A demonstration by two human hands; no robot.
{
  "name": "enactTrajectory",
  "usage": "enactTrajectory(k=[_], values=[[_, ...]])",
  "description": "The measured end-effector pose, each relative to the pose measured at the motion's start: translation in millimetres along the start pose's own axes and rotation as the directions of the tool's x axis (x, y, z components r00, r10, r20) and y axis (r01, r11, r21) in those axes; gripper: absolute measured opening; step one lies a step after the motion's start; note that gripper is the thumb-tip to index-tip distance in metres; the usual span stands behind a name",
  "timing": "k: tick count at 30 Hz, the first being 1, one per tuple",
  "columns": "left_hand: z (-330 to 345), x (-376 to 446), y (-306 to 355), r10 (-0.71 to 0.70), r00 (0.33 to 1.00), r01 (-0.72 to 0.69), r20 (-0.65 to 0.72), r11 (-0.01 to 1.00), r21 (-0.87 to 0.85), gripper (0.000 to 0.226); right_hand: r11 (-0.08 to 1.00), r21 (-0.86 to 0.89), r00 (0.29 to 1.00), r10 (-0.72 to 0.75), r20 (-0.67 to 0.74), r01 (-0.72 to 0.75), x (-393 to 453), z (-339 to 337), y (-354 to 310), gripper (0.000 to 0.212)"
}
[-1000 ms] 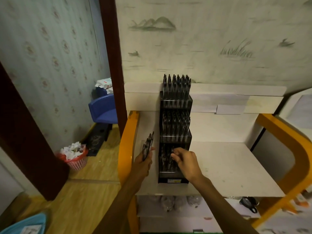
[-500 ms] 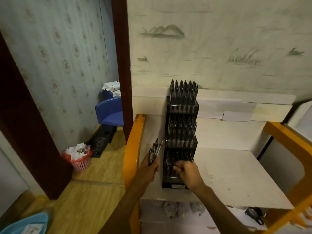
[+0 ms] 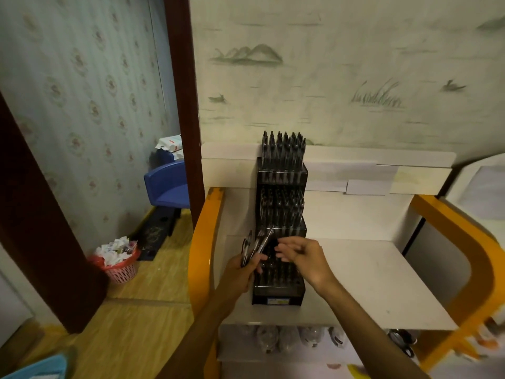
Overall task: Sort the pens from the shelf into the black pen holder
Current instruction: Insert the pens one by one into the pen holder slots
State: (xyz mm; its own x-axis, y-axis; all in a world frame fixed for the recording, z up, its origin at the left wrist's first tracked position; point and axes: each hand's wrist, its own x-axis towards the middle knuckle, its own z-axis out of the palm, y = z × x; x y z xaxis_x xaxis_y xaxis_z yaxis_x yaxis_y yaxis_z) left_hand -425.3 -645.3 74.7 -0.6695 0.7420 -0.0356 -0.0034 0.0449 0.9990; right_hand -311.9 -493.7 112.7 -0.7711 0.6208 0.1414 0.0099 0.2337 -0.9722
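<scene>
Head view, big to small: white shelf (image 3: 369, 283) with orange side rails carries the black pen holder (image 3: 278, 269), a three-tier stepped rack standing upright against the back panel. Top and middle tiers look packed with pens; the bottom tier has some pens, and I can't tell which slots are free.

My left hand (image 3: 240, 269) grips a small bundle of pens (image 3: 257, 246) just left of the holder, tips angled up toward the middle tier's front edge. My right hand (image 3: 300, 255) hovers over the bottom tier, fingers loosely spread, reaching toward the bundle; nothing visibly held.

Step in hand, as I read it: take one pen from the bundle and seat it in the bottom tier. To do it well: pinch a single pen near its middle, keep it vertical, drop it straight into a free slot, and keep the left grip firm.
</scene>
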Motion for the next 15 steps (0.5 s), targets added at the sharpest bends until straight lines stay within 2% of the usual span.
enactTrajectory(k=[2, 7, 15], values=[[5, 1, -1, 0.016, 1.000, -0.016, 0.026, 1.000, 0.004, 0.027, 0.994, 0.107, 1.000, 0.020, 0.024, -0.023, 0, -3, -7, 0.024], [15, 3, -3, 0.019, 0.996, -0.021, 0.083, 0.999, 0.026, 0.032, 0.989, 0.142, 0.999, 0.031, 0.037, -0.036, -3, -4, -10, 0.022], [18, 0, 2, -0.036, 0.991, 0.032, 0.125, 0.999, 0.033, 0.030, 0.934, 0.335, 0.992, 0.100, 0.083, -0.122, -7, -2, -11, 0.023]])
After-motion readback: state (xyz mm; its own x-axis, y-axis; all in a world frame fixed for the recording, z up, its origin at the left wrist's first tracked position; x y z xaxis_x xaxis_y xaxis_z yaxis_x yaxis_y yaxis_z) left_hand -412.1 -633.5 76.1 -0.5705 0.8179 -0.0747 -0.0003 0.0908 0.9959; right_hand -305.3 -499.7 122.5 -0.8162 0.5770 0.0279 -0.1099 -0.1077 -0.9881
